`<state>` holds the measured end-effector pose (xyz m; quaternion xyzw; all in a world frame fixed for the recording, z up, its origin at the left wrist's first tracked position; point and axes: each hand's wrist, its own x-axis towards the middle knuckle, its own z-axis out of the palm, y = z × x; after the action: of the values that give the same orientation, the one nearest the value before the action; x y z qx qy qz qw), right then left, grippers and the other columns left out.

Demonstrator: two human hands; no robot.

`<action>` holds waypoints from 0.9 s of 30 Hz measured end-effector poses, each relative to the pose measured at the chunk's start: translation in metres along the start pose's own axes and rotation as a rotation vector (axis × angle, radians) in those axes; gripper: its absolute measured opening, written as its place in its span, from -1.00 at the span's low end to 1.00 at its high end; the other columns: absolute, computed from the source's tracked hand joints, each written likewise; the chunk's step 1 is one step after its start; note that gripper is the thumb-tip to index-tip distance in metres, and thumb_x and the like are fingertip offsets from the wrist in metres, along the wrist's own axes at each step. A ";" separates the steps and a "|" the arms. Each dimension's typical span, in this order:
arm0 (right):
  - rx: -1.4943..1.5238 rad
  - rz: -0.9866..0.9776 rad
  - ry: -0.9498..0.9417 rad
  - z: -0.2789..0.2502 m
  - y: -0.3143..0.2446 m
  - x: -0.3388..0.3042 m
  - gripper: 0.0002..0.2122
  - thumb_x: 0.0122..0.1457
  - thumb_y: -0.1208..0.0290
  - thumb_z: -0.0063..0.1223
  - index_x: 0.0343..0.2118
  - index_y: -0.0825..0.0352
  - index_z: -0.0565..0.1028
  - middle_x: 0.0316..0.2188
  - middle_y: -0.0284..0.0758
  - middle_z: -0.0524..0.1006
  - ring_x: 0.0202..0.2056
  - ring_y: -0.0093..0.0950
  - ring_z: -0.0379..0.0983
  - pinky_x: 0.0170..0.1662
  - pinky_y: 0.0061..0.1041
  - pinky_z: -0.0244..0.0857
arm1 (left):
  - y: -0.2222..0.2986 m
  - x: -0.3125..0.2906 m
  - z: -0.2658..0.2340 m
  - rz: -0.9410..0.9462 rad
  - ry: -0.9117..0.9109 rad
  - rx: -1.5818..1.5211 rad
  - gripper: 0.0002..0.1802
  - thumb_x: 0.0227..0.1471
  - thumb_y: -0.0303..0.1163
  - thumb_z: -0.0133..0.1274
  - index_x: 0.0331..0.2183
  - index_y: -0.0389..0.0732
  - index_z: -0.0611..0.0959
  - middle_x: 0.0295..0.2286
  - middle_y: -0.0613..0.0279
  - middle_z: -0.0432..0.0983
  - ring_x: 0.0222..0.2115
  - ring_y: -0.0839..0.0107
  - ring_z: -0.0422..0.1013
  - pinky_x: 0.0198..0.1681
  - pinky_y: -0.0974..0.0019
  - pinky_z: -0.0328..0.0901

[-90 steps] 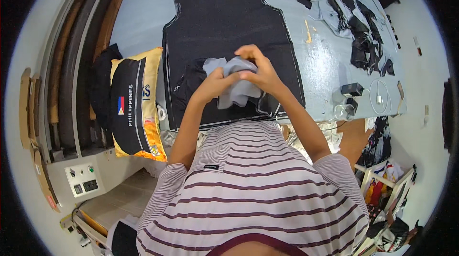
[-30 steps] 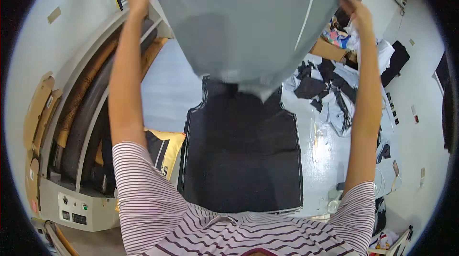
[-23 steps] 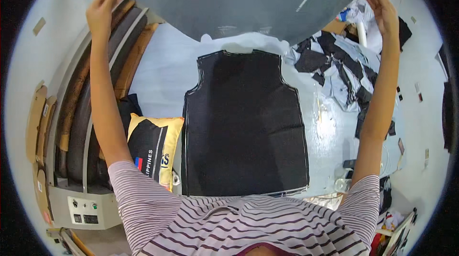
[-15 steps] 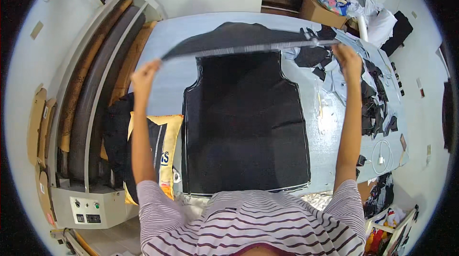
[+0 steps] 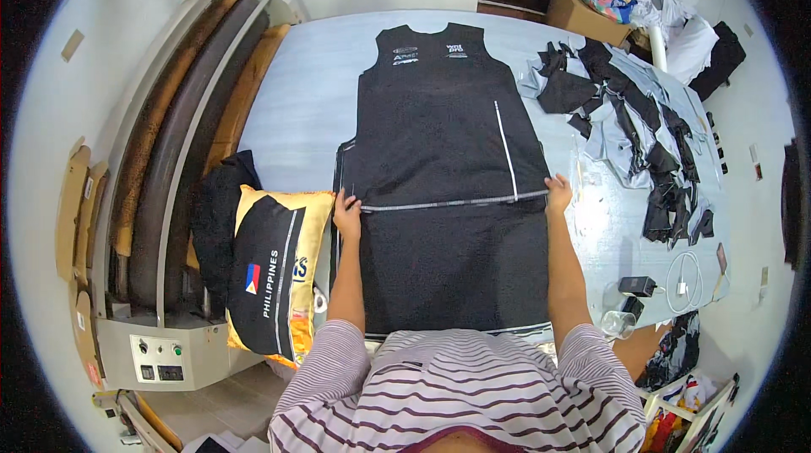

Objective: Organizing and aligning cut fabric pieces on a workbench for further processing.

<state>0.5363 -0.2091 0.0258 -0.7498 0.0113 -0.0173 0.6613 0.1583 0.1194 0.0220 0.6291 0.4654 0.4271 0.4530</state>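
A black shirt-shaped fabric panel [image 5: 435, 128] with small white prints at its chest and a white stripe down one side lies spread on the table. It covers the upper part of a second black fabric panel [image 5: 456, 271], whose lower half shows nearer to me. My left hand [image 5: 347, 215] pinches the left corner of the top panel's pale lower edge. At the right corner of that same edge, my right hand [image 5: 557, 193] is closed on the cloth. The edge runs nearly straight between both hands.
The pale table [image 5: 296, 106] bears a heap of black and grey fabric scraps [image 5: 625, 115] at right. A white cable [image 5: 683, 284] and black adapter [image 5: 637, 286] lie near its right edge. A yellow bag with black cloth [image 5: 269, 275] sits at left, beside a roller machine [image 5: 160, 343].
The top panel, held up over the far side before, now lies flat over the lower one. Both hands have come nearer to me with its lower edge.
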 end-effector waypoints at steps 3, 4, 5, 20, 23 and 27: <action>0.020 0.173 0.053 -0.033 0.030 -0.028 -0.62 -0.25 0.64 0.13 -0.26 0.42 0.36 -0.51 -0.29 0.46 -0.54 -0.58 0.35 -0.46 -0.66 0.22 | -0.003 -0.034 -0.010 -0.117 0.059 -0.055 -0.35 -0.29 -0.61 0.10 -0.06 -0.25 0.30 -0.44 0.18 0.46 -0.52 0.49 0.36 -0.48 0.47 0.29; 0.014 0.179 0.039 -0.039 0.029 -0.040 -0.62 -0.25 0.64 0.13 -0.26 0.42 0.36 -0.51 -0.29 0.46 -0.54 -0.58 0.35 -0.46 -0.66 0.22 | -0.010 -0.042 -0.022 -0.125 0.070 -0.047 -0.35 -0.29 -0.61 0.10 -0.06 -0.25 0.30 -0.44 0.18 0.46 -0.52 0.49 0.36 -0.48 0.47 0.29; -0.021 0.223 0.001 -0.046 0.028 -0.053 -0.62 -0.25 0.63 0.14 -0.26 0.41 0.35 -0.54 -0.31 0.44 -0.59 -0.60 0.31 -0.54 -0.67 0.17 | -0.017 -0.049 -0.035 -0.127 0.092 -0.008 -0.35 -0.29 -0.61 0.10 -0.05 -0.24 0.29 -0.43 0.17 0.45 -0.52 0.50 0.36 -0.48 0.48 0.28; -0.153 0.278 -0.208 -0.200 0.058 -0.161 -0.70 -0.18 0.52 0.13 -0.30 0.35 0.40 -0.61 -0.44 0.37 -0.64 -0.67 0.22 -0.63 -0.69 0.10 | -0.022 -0.192 -0.136 -0.295 0.011 0.047 -0.28 -0.26 -0.64 0.09 -0.01 -0.20 0.19 -0.33 0.15 0.34 -0.47 0.44 0.38 -0.45 0.50 0.30; -0.218 0.300 -0.219 -0.207 0.050 -0.181 -0.71 -0.17 0.52 0.14 -0.30 0.35 0.40 -0.59 -0.44 0.37 -0.63 -0.68 0.21 -0.62 -0.70 0.11 | -0.028 -0.205 -0.154 -0.307 0.030 0.052 -0.30 -0.26 -0.65 0.09 -0.02 -0.21 0.21 -0.35 0.17 0.34 -0.50 0.48 0.36 -0.46 0.53 0.28; -0.243 0.330 -0.215 -0.216 0.037 -0.199 -0.73 -0.16 0.51 0.12 -0.33 0.35 0.39 -0.62 -0.45 0.40 -0.55 -0.69 0.31 -0.58 -0.74 0.21 | -0.034 -0.216 -0.170 -0.313 0.032 0.007 -0.35 -0.27 -0.62 0.10 -0.06 -0.23 0.27 -0.37 0.19 0.34 -0.51 0.52 0.35 -0.46 0.55 0.27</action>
<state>0.3287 -0.4196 0.0142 -0.8096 0.0652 0.1723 0.5574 -0.0547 -0.0560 0.0025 0.5436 0.5665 0.3597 0.5043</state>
